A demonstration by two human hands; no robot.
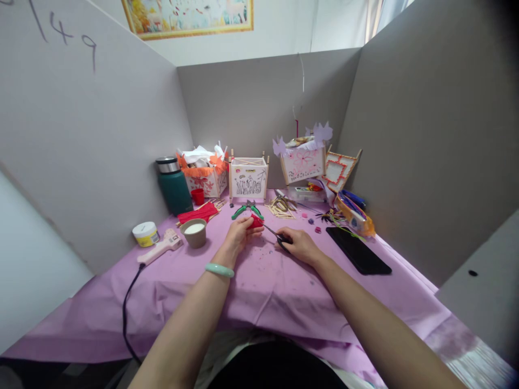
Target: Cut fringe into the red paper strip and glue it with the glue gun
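And there it was, the red piece (255, 221), up over the middle of the table (259, 286), pinched between the thumb and fingers of the left hand (243, 233)! It looked light, thin and soft, likely to bend, so an edge grip seemed right; its long axis was hard to tell behind those fingers. Across came the scissors (278, 235), stiff and probably light, best taken by the black handles, and the right hand (298, 244) had its fingers curled closely round exactly those. Their long axis ran diagonally, tips pointing forward and left, right at the red.
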